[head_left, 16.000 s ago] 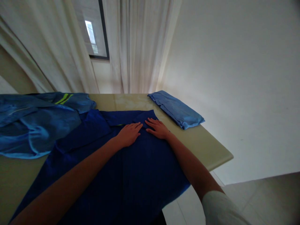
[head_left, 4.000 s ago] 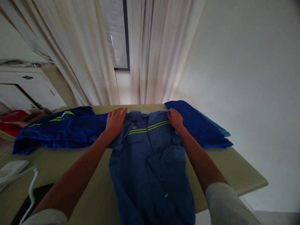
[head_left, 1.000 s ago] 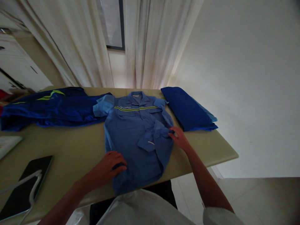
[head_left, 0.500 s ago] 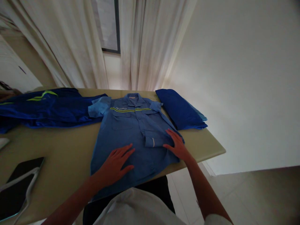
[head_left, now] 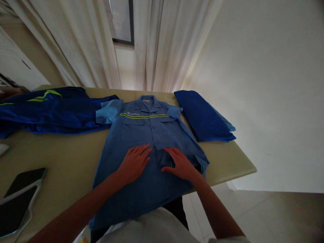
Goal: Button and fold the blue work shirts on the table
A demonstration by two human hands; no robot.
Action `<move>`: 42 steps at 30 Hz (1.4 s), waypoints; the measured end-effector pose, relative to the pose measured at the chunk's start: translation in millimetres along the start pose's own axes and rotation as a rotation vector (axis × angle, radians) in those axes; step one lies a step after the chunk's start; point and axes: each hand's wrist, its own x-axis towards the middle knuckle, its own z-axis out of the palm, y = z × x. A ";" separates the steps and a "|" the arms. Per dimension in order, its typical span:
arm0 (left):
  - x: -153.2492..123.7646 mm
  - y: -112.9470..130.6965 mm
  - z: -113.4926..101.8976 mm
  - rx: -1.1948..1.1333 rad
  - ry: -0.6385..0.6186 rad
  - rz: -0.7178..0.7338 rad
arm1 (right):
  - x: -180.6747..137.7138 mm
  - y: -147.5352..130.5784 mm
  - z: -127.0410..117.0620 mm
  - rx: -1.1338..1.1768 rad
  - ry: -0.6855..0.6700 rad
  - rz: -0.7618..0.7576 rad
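At the near edge of the table [head_left: 243, 165], the hem of a blue-grey shirt [head_left: 136, 130] is brought close to the body; the garment is laid front up with its collar pointed away, probably so that the whole front can be reached by both hands. The lower front is covered by the left hand [head_left: 135, 162], which is held palm down with its fingers stretched out and only slightly parted, nothing being gripped. Beside it, just apart, a fold of cloth is touched by the right hand [head_left: 178, 165], whose thumb and fingers are curved and set well apart; whether any cloth is nipped under the fingertips cannot be told. Past the right wrist, the shirt's side edge is raised in a loose flap. To the left, a dark device [head_left: 15, 212] is crossed by a white cable [head_left: 22, 190]. Farther on, one sleeve is spread over a dark blue garment with yellow stripes [head_left: 65, 111], while on the right a folded dark blue garment [head_left: 202, 118] is stacked on lighter blue cloth [head_left: 222, 122], apparently to be kept aside. Behind the table, curtains [head_left: 177, 44] are hung.
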 end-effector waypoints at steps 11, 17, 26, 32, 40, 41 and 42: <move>135.3 -33.4 27.0 0.122 -0.021 -0.199 | -26.3 -28.7 5.9 0.067 -0.164 -0.003; 162.8 -58.0 28.8 0.139 -0.034 -0.157 | 20.5 -17.2 5.2 -0.109 -0.111 0.179; 205.2 -78.3 15.0 0.174 -0.018 -0.157 | 103.3 -6.6 9.4 -0.310 -0.052 0.087; 141.2 -59.0 29.3 0.135 0.002 -0.053 | 83.5 -6.0 15.4 -0.318 -0.003 0.066; 87.7 -16.9 18.1 0.004 0.019 -0.104 | 83.0 -19.6 6.6 -0.356 -0.109 0.117; 87.7 -12.3 18.0 -0.018 0.027 -0.110 | 86.4 -19.5 7.3 -0.362 -0.111 0.106; 88.1 -8.8 19.0 -0.050 0.040 -0.112 | 89.5 -18.4 8.5 -0.368 -0.112 0.089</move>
